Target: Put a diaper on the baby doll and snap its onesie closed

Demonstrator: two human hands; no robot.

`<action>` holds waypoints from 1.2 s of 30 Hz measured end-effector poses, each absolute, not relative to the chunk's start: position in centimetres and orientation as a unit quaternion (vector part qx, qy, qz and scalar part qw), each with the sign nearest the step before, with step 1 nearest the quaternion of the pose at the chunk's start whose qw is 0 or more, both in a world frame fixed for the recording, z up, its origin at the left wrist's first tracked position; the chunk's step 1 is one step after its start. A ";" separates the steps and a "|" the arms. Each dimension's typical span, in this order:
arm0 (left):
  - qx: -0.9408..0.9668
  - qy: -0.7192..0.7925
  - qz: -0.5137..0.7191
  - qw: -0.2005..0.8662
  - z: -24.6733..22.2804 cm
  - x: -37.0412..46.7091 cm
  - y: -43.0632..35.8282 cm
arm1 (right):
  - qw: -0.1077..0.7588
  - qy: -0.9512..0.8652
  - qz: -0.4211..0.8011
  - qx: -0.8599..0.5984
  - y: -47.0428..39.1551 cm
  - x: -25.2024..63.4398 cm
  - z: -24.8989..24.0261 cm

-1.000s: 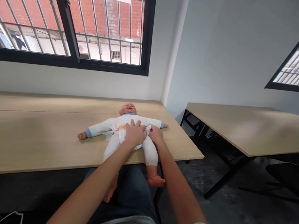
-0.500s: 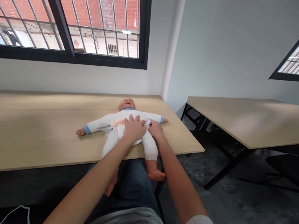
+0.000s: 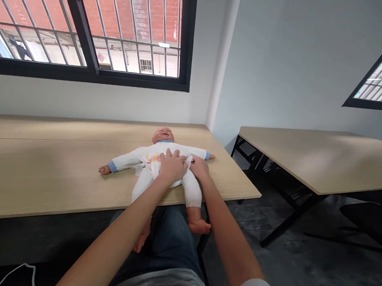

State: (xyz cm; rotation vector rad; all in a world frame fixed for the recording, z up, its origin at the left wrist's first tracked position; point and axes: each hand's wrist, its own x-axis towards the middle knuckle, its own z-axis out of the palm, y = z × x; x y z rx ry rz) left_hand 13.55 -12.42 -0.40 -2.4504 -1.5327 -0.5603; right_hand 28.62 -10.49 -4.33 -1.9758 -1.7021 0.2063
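Observation:
A baby doll in white clothes with blue cuffs and collar lies on its back, arms spread and feet hanging past the table's front edge. A white diaper with an orange print at its front is around its hips. My left hand presses on the diaper's front at the belly, fingers spread. Beside it, at the hip on the right, my right hand is closed on a white edge of the diaper; its fingertips are partly hidden. On the other side, a loose diaper flap shows near the hip.
The doll rests on a light wooden table. A second wooden table stands to the right, with a black chair beside it. A barred window is in the wall behind. A white cable lies at the lower left.
The view has tilted up slightly. Both hands stay at the doll's hips, with almost no visible movement.

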 end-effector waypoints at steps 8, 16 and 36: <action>-0.829 -0.515 -0.193 0.102 -0.5 13.5 -12.5 | 0.264 -0.631 0.080 -0.725 -10.6 28.7 -4.4; -0.831 -0.514 -0.188 0.100 -0.5 13.6 -12.3 | 0.279 -0.628 0.087 -0.721 -10.5 28.7 -4.5; -0.856 -0.514 0.012 -0.051 2.8 14.6 -8.2 | 0.348 -0.581 0.113 -0.727 -10.4 28.5 -3.9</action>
